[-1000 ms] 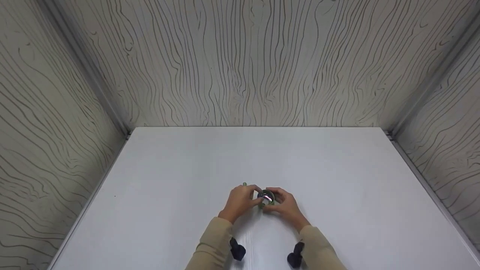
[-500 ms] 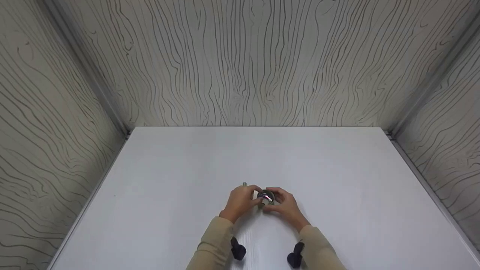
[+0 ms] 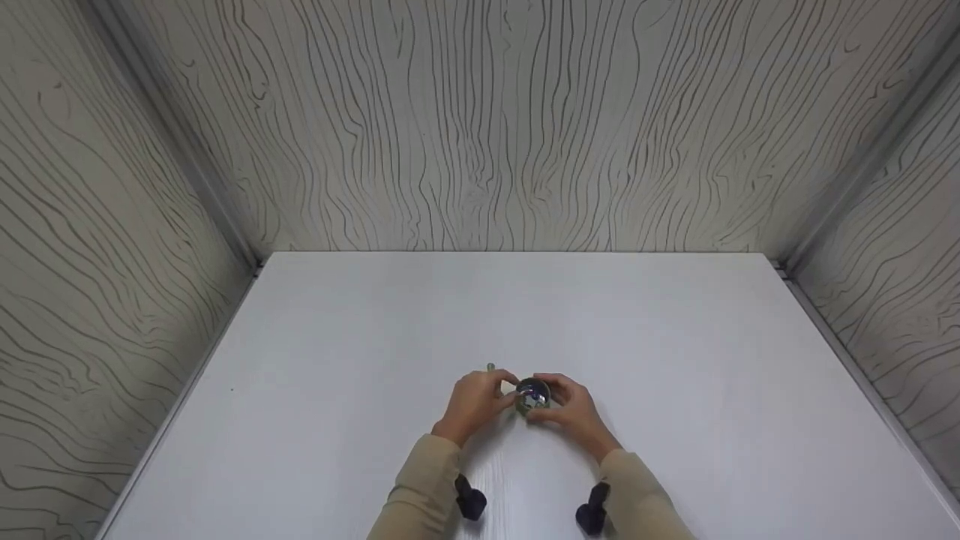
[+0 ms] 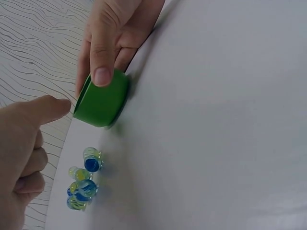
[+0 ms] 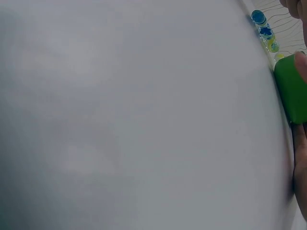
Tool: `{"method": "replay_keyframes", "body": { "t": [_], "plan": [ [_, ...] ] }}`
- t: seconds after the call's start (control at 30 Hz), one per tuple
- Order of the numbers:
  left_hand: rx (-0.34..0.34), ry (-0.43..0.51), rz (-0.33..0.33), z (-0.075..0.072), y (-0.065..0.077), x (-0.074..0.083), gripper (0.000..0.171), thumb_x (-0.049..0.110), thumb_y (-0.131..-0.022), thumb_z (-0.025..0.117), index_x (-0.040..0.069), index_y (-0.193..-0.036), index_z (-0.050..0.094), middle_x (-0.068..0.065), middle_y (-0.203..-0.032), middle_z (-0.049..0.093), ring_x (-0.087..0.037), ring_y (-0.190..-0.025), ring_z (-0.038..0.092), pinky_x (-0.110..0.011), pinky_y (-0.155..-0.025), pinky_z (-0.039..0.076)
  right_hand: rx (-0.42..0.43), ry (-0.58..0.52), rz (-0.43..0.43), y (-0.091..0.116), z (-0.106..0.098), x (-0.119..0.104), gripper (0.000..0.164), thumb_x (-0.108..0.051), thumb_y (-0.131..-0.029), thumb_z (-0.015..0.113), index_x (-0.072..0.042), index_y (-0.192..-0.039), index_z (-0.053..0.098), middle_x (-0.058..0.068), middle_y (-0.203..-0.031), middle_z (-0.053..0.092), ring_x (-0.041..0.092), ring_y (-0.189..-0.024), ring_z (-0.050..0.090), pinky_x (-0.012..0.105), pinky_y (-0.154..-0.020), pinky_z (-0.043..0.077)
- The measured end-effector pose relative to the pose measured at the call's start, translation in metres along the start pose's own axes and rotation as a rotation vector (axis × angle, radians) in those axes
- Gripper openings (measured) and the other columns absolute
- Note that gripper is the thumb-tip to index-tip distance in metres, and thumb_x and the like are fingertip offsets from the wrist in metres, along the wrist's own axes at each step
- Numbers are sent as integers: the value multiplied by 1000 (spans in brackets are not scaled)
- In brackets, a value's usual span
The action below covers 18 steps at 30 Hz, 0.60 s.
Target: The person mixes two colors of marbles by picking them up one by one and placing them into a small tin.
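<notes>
My right hand (image 3: 568,411) holds a small green cup (image 4: 103,100) at the middle of the white table, thumb on its near side and fingers round the far side. Shiny, glass-like contents fill the cup's mouth in the head view. My left hand (image 3: 474,403) is at the cup's left side, a straight digit pointing at the rim and the other fingers curled, with nothing visible in its grasp. Several clear glass marbles (image 4: 84,184) with blue and yellow swirls lie in a cluster on the table beside the left hand; the head view shows one marble (image 3: 490,367) past the knuckles.
The white table (image 3: 337,322) spreads out on all sides of the hands. Wood-patterned panels (image 3: 480,127) stand behind it and at both sides. A black wrist-worn device (image 3: 471,501) hangs by the left sleeve, and another black device (image 3: 591,514) by the right.
My left thumb and fingertips have drawn back slightly left from over the cup's mouth, and the reflections inside it look different. My right hand keeps its hold on the cup.
</notes>
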State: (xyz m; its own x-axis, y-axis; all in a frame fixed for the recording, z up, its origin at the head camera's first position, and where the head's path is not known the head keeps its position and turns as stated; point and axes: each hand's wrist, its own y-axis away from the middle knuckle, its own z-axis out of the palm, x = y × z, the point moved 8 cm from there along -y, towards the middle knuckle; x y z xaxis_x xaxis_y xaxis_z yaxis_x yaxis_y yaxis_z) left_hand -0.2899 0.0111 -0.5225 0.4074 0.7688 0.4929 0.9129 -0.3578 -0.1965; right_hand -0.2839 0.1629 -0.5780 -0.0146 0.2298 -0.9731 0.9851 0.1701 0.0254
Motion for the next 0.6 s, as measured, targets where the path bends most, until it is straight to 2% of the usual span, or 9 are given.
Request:
{"method": "replay_keyframes", "body": {
  "t": [0.13,0.3,0.6],
  "plan": [
    [24,6,20,-4,1,-1,16,22,-85,71,16,-101,73,4,-60,54,-1,-55,33,-17,-54,30,-3,31,-27,-1,0,-1,64,-14,-73,82,1,-128,54,22,-136,55,38,-134,48,38,-111,38],
    [21,15,4,-6,2,-3,17,23,-86,70,16,-101,73,10,-59,41,-1,-55,31,-17,-53,27,-6,31,-27,-2,0,1,64,-16,-73,82,1,-129,54,22,-137,55,37,-135,47,38,-111,38],
    [7,49,-36,-8,6,-8,16,23,-87,70,16,-101,73,10,-60,40,-2,-55,32,-17,-53,27,6,43,-26,-2,-1,1,64,-15,-72,83,0,-128,55,21,-137,56,37,-134,48,41,-111,38]
  ]
}}
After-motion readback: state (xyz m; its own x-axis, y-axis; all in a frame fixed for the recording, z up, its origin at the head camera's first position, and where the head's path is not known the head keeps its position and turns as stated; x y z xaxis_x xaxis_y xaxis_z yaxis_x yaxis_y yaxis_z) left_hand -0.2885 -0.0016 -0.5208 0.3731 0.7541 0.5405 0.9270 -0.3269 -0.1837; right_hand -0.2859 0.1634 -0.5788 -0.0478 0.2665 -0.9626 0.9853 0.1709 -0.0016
